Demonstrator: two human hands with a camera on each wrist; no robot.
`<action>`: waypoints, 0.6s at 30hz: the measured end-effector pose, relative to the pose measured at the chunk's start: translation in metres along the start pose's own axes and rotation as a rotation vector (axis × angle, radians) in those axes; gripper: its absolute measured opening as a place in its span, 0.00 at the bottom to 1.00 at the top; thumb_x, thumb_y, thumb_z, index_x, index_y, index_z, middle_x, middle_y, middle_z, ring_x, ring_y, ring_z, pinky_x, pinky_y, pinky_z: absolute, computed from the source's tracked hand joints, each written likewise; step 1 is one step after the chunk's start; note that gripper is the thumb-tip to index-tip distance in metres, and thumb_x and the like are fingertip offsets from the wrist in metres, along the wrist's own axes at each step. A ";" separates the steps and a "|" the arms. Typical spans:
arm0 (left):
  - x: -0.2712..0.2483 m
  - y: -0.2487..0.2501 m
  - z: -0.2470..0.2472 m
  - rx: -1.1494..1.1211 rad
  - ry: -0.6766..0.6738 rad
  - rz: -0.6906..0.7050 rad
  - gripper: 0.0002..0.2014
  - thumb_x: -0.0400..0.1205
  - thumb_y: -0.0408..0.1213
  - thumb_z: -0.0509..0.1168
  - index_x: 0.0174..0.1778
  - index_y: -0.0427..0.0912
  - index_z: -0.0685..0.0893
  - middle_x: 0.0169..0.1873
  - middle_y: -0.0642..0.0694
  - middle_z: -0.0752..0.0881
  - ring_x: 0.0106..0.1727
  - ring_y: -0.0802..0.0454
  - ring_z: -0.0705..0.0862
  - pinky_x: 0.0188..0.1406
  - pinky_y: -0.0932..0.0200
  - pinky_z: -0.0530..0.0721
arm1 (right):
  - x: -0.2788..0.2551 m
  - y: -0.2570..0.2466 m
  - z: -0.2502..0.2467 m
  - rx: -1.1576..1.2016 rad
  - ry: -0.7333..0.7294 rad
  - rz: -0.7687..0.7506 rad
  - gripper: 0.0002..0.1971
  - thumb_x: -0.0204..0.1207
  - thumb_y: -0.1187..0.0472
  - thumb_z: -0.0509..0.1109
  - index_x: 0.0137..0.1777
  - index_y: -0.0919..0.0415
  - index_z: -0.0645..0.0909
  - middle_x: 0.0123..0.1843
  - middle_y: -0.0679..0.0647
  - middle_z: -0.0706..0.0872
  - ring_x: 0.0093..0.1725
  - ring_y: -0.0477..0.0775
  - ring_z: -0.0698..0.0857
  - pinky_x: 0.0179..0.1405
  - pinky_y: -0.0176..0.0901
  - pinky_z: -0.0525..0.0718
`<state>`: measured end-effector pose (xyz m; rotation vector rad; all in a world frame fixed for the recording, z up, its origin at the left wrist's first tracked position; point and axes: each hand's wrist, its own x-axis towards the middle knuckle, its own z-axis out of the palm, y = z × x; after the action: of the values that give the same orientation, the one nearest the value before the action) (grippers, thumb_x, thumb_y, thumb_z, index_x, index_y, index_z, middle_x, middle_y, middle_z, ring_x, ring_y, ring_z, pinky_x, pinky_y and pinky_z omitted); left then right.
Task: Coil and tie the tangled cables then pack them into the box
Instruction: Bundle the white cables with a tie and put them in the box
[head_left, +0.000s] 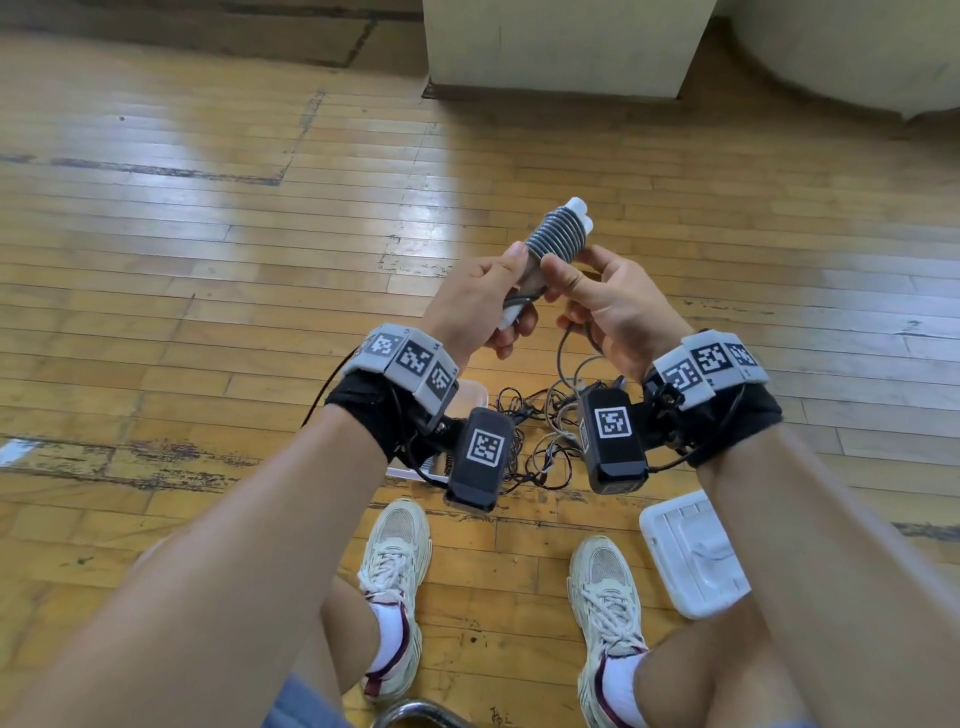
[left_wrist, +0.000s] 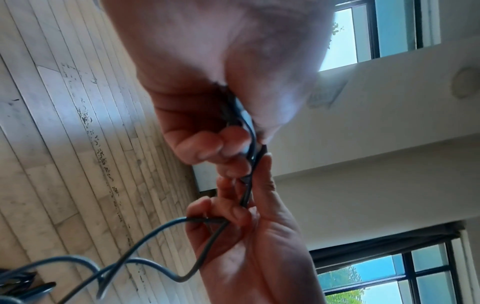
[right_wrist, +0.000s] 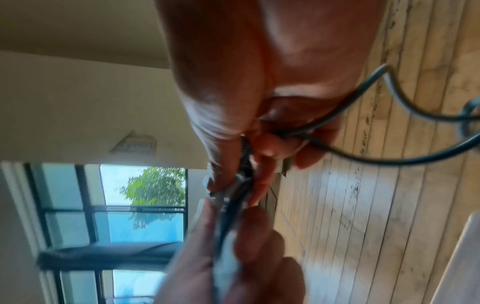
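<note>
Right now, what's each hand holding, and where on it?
Left hand grips the coiled grey cable bundle at its lower end; right hand pinches the loose tail just below the wraps.

The wrist cameras are hiding most of the tangled cables (head_left: 540, 431) and the box (head_left: 470, 397) on the floor; the right forearm is covering part of the lid (head_left: 685, 556).

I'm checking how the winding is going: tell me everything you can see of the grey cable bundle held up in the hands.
The grey cable bundle is tight grey turns wound around white pieces that stick out at both ends. It is held tilted, top leaning right, above the floor. The left hand grips its lower part; the right hand pinches beside the coil. Its loose tail drops to the tangle below.
</note>
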<state>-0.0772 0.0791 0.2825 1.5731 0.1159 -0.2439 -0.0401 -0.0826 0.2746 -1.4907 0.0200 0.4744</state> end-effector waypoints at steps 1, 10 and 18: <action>0.001 0.001 -0.001 -0.007 -0.006 -0.004 0.23 0.92 0.48 0.53 0.44 0.35 0.85 0.26 0.41 0.82 0.21 0.48 0.72 0.20 0.58 0.74 | 0.000 0.000 -0.001 0.014 -0.012 -0.015 0.23 0.78 0.56 0.75 0.71 0.62 0.78 0.35 0.47 0.88 0.28 0.43 0.76 0.38 0.39 0.79; 0.005 -0.008 -0.002 0.508 0.141 0.154 0.13 0.86 0.47 0.66 0.58 0.40 0.82 0.44 0.46 0.87 0.29 0.54 0.81 0.28 0.56 0.82 | 0.006 0.009 0.000 -0.101 0.155 -0.037 0.16 0.78 0.56 0.77 0.61 0.63 0.82 0.43 0.49 0.86 0.34 0.41 0.80 0.40 0.42 0.79; 0.004 -0.023 0.003 1.129 0.295 0.354 0.14 0.87 0.45 0.63 0.63 0.41 0.75 0.49 0.44 0.85 0.43 0.45 0.82 0.41 0.51 0.78 | 0.008 0.011 0.006 -0.180 0.194 -0.043 0.16 0.79 0.53 0.76 0.57 0.65 0.82 0.37 0.49 0.85 0.31 0.43 0.79 0.34 0.39 0.79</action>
<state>-0.0791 0.0758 0.2593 2.7052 -0.0998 0.2684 -0.0381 -0.0743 0.2625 -1.7061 0.0996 0.3010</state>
